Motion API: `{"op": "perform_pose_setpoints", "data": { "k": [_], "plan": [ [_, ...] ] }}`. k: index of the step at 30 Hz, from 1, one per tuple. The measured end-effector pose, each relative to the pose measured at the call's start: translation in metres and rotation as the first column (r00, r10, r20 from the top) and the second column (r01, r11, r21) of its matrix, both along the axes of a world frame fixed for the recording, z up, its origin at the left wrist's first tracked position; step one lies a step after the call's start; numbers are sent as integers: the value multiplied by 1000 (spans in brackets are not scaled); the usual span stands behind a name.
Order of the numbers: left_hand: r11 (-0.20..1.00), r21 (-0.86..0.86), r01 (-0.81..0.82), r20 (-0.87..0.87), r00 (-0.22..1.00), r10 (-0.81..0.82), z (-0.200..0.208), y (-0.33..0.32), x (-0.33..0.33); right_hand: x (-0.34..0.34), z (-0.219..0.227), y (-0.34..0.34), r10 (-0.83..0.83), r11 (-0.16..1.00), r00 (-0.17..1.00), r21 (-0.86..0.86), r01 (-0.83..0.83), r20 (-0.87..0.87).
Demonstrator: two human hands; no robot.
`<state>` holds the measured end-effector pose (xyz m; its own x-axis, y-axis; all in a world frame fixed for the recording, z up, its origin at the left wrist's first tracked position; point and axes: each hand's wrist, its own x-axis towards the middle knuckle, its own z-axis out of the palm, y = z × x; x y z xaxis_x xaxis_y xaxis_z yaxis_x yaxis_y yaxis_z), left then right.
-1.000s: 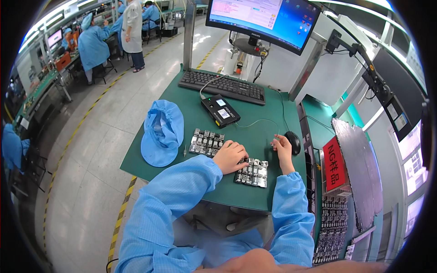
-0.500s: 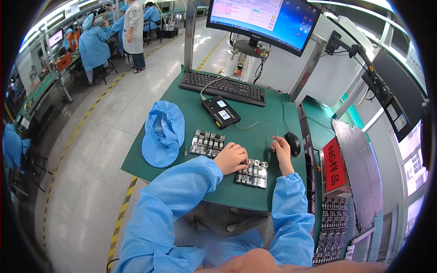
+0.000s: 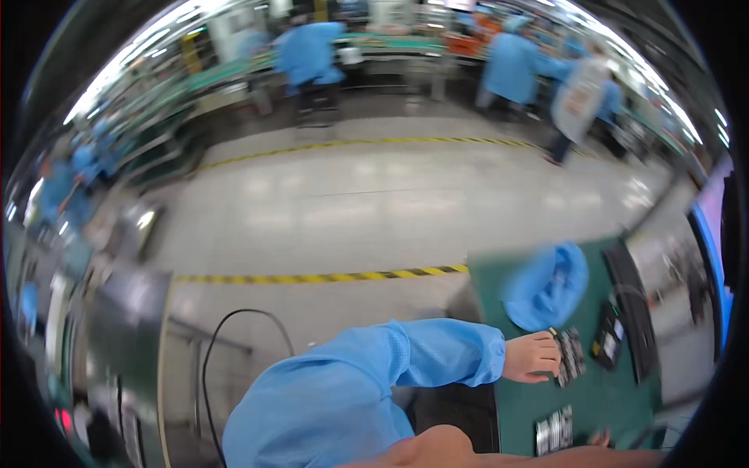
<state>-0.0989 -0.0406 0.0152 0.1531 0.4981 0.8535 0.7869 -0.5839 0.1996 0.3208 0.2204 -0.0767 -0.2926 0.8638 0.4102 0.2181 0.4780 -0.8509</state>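
My left hand point(image 3: 533, 356) reaches over the green table point(image 3: 515, 413), fingers drawn together at the edge of a panel of small electronic modules point(image 3: 571, 357). A small yellowish spot shows by the fingertips; whether they grip it, the panel or something else is not visible. Closer to me lies a second module panel point(image 3: 554, 431), with no hand on it. Beyond it only a few fingers of my right hand point(image 3: 601, 439) show, low in the view; the rest is covered, and what they hold is hidden. A blue cloth cap point(image 3: 548, 287) lies just past the left hand.
A black box-shaped device point(image 3: 608, 343) and a keyboard point(image 3: 633, 320) lie on the table's right part. A monitor point(image 3: 708, 265) stands at the right rim. At left are a metal-topped bench point(image 3: 125, 343) and a looping black cable point(image 3: 206, 374). People in blue gowns point(image 3: 310, 54) work across the aisle.
The view has swung to the left, with blur. My left hand has gone from the near module panel to the far one. My right hand, earlier pinching a thin cable, is mostly hidden.
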Motion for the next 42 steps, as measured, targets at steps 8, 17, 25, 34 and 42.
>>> {"op": "perform_pose_setpoints", "data": {
  "k": [8,17,25,34,42],
  "plan": [
    [887,-34,-461,283,846,451,-83,-79,-107,-297,82,-59,161,987,977,9,-163,143],
    [830,86,-550,411,779,474,-92,-61,-93,-523,76,-74,567,823,815,-28,-568,123],
    [839,-142,-525,326,776,541,-102,-67,-134,-605,54,-105,722,692,686,-92,-716,89],
    [788,-434,-437,170,819,548,-80,-95,-157,-652,47,-171,828,559,560,-108,-822,25],
    [740,-628,-243,17,946,325,-46,-85,-132,-644,58,-216,799,598,600,-65,-799,-27]
  ]
}}
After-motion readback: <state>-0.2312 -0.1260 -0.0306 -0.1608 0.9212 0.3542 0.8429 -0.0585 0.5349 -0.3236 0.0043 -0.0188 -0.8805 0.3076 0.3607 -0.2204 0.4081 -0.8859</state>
